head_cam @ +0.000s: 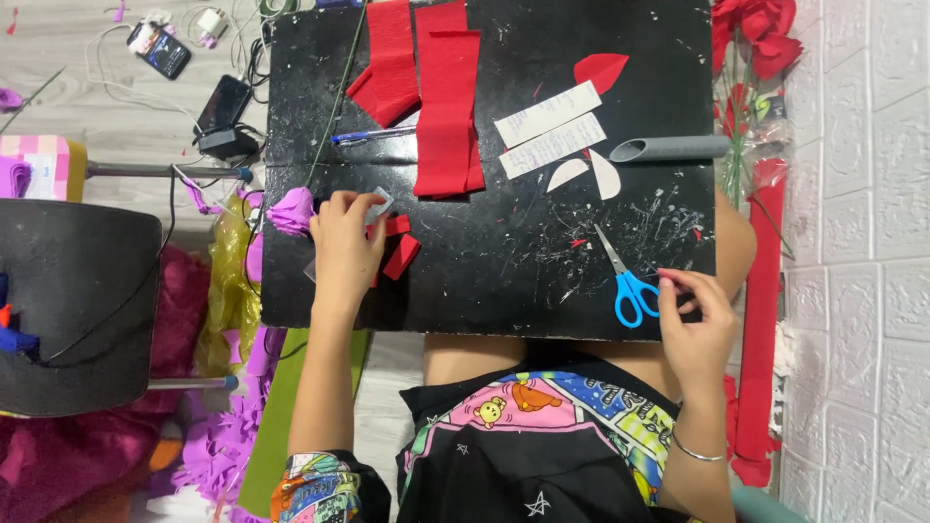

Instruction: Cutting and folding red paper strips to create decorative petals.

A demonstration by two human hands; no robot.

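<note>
Two hands busy: left hand (344, 247) fingers pinch a small pale card, maybe a template, above red paper pieces (395, 250). Right hand (693, 324) fingers half-curled, touching blue scissors (625, 281) at 4 o'clock on the table (504, 261). Cutting stage; next means gripping scissors properly.

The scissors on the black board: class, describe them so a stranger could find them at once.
Start at the black board on the person's lap and go to its near edge, by the right hand. The scissors lie there, blades pointing up the board. Their bright blue handles set them apart from the red paper scraps and white templates.
</note>
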